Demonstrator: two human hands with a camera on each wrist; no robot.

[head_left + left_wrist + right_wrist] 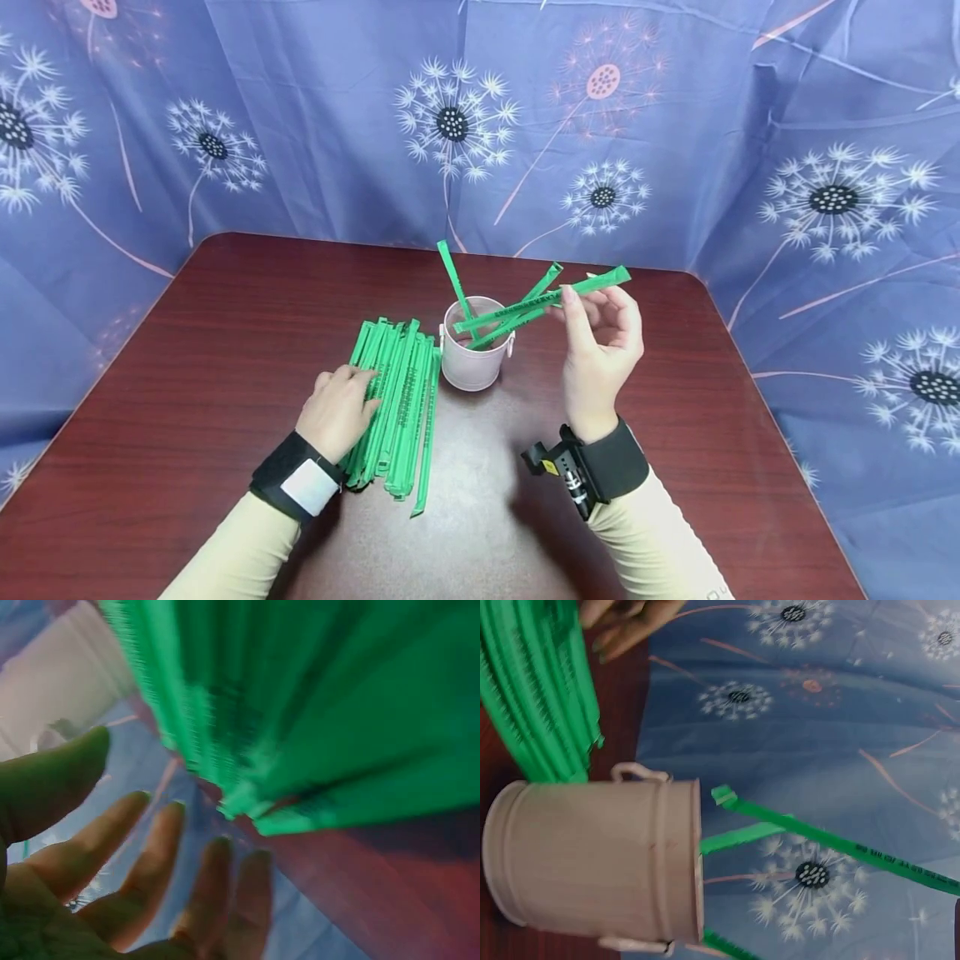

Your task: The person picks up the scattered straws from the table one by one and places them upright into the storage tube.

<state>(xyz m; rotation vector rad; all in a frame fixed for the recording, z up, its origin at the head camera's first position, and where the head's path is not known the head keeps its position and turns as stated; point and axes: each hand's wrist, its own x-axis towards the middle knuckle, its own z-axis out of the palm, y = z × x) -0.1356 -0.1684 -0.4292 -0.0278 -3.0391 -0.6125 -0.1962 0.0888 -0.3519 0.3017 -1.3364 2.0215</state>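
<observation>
My right hand [603, 350], raised beside the small pale pink bucket [471, 371], pinches a long thin green wrapped straw [555, 299] with black print. Its lower end overlaps the bucket's mouth in the head view; in the right wrist view this straw [840, 841] shows just off the rim. A few similar green straws [452, 275] lean out of the bucket. Left of it, a thick pile of green wrapped straws [405, 400] lies on the table. Over the pile's left side is my left hand [337, 410], its fingers [142, 877] loosely extended in the left wrist view.
The dark reddish wooden table [187, 367] stands against a blue curtain [337, 108] with dandelion prints. Two small handles [641, 772] stick out from the bucket's sides. One straw [426, 450] lies along the pile's right edge.
</observation>
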